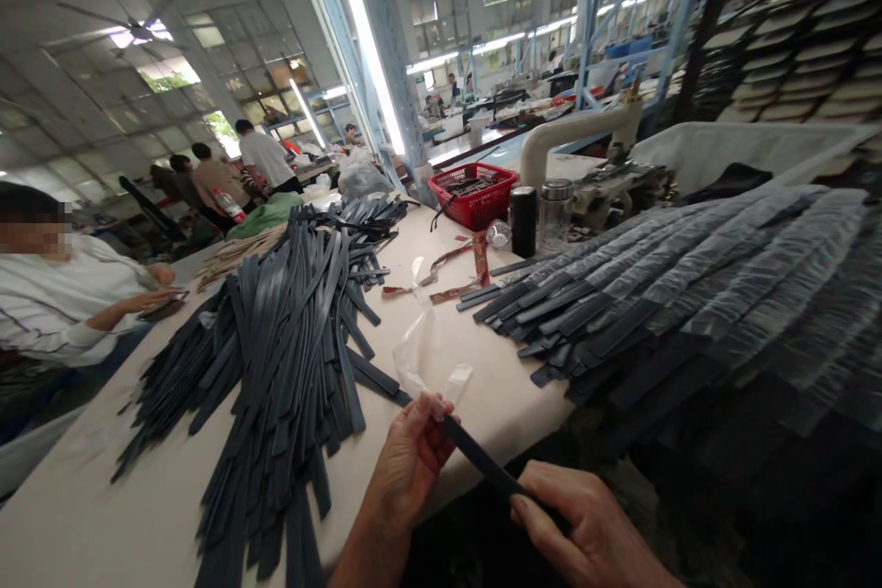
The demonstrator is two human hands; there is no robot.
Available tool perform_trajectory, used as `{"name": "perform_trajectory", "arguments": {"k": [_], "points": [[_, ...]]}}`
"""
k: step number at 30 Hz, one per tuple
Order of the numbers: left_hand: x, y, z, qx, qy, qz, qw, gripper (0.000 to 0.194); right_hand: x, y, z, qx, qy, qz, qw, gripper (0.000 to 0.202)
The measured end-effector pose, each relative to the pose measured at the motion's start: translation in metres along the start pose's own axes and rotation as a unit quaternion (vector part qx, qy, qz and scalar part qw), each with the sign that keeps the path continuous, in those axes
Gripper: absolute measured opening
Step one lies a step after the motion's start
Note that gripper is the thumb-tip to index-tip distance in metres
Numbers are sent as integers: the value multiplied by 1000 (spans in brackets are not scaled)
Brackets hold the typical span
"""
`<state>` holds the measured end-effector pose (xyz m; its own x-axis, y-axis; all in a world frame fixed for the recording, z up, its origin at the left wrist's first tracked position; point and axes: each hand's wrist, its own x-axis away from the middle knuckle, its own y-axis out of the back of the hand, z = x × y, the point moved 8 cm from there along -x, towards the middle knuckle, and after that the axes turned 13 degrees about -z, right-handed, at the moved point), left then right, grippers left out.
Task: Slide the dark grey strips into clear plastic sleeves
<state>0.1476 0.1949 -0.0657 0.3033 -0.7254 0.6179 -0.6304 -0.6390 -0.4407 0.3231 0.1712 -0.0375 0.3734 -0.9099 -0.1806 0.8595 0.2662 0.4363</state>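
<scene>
A dark strap [482, 462] runs between my two hands above the table's front edge. My left hand [415, 452] pinches its upper part together with a clear plastic sleeve [412, 351], which trails away over the table. Lower down on the right, my right hand [575, 519] is closed around the strap. To the left lies a large heap of loose dark straps [286, 312]. On the right, many straps in clear wrapping [661, 266] are laid side by side, their bare dark ends toward the table.
Beyond the hands on the pale table [510, 386] are patterned red strips [480, 259], a red basket [475, 202], a black bottle [524, 222] and a glass jar [555, 216]. A machine [610, 175] stands behind. At the left sits a person [69, 294].
</scene>
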Motion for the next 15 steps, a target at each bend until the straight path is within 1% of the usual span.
{"name": "perform_trajectory", "arguments": {"k": [4,6,8,10,11,12,13,15], "points": [[2,1,4,-11,1,2,1000,47,-2,0,0,1,-5,-15,1000,32],[5,1,11,-25,0,1,1000,47,-7,-4,0,10,-9,-26,1000,33],[9,-2,22,-33,5,18,999,45,-15,-8,1,5,-19,-39,999,35],[13,-8,32,-33,8,50,998,41,-23,-9,5,-32,-23,-53,998,37],[13,-10,34,-32,7,61,998,39,-26,-11,7,-66,-30,-48,996,37],[12,-10,33,-28,-2,63,998,38,-26,-13,8,-108,-43,-29,993,36],[10,-8,29,-22,-15,55,998,38,-23,-17,8,-152,-58,2,987,35],[3,1,14,-9,-46,16,999,39,-9,-25,2,-220,-102,72,967,33]]}}
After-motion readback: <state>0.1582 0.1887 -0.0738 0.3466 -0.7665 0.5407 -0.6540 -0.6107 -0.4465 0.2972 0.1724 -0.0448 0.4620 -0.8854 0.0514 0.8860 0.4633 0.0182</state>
